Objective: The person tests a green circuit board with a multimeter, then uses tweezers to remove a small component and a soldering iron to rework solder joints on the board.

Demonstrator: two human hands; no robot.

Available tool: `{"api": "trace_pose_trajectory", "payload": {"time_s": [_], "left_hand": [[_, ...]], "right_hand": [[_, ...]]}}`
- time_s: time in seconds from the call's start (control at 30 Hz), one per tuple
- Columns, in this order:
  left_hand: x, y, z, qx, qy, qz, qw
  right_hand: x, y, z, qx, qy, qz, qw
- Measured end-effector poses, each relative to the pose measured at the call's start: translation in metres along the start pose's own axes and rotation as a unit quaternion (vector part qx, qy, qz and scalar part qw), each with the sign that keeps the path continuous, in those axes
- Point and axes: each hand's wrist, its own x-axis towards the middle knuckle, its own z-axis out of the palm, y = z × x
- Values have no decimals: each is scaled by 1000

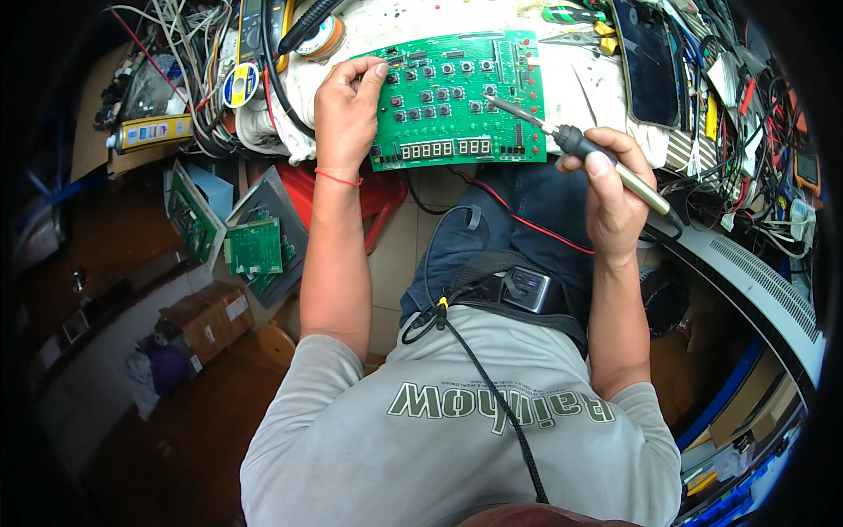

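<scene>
A green circuit board [474,127] with rows of small push buttons and two digit displays is tilted at the near edge of the cloth-covered bench. My left hand [344,110] grips its upper left edge between thumb and fingers. My right hand [615,189] is closed around a soldering iron [575,142] with a dark grip and a pale gold handle. The iron's tip points left over the board, near a push button right of centre. Whether it touches the board I cannot tell.
At the left are a yellow-edged multimeter [263,22], solder spools [241,85] and tangled cables. Yellow-handled pliers [601,37], tweezers [585,95] and a dark-screened tablet [644,66] lie at the right. More green boards [255,248] stand below left, beside a red stool [386,198].
</scene>
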Motion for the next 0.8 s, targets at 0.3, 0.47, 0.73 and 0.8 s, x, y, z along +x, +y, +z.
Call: {"api": "trace_pose_trajectory", "payload": {"time_s": [0.3, 0.47, 0.73, 0.8], "left_hand": [[-6, 12, 1, -135, 2, -49, 990], [-14, 21, 1, -190, 3, -81, 978], [-21, 21, 1, -210, 1, -88, 974], [-23, 21, 3, -213, 13, -90, 973]], "right_hand": [[30, 8, 37, -47, -31, 27, 998], [31, 19, 57, -47, -27, 11, 998], [25, 35, 70, -89, -29, 1, 996], [24, 37, 71, -86, -31, -3, 996]]}}
